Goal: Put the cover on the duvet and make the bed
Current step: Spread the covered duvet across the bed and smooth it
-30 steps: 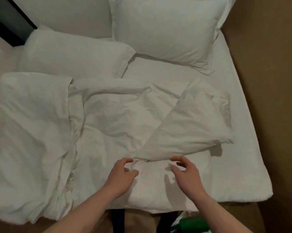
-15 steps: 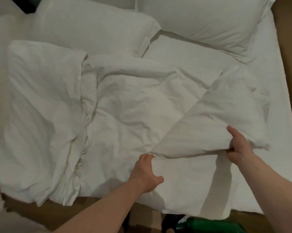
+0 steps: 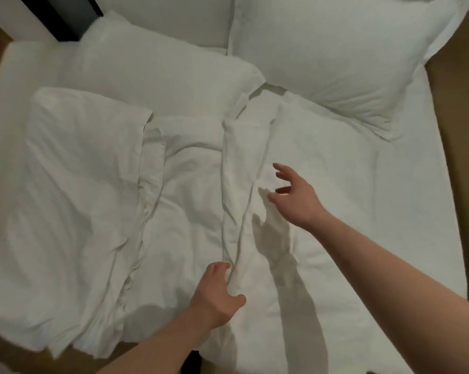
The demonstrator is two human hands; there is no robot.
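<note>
Duvet (image 3: 190,211), white and rumpled, lies spread across the bed (image 3: 406,211) below two pillows (image 3: 322,47). Left hand (image 3: 217,295) pinches a fold near the bed's foot; right hand (image 3: 295,197) hovers over the duvet, fingers spread, holding nothing.

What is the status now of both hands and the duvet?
Left hand grips a duvet fold. Right hand open above it, holding nothing. Duvet rumpled. Two pillows beyond.
</note>
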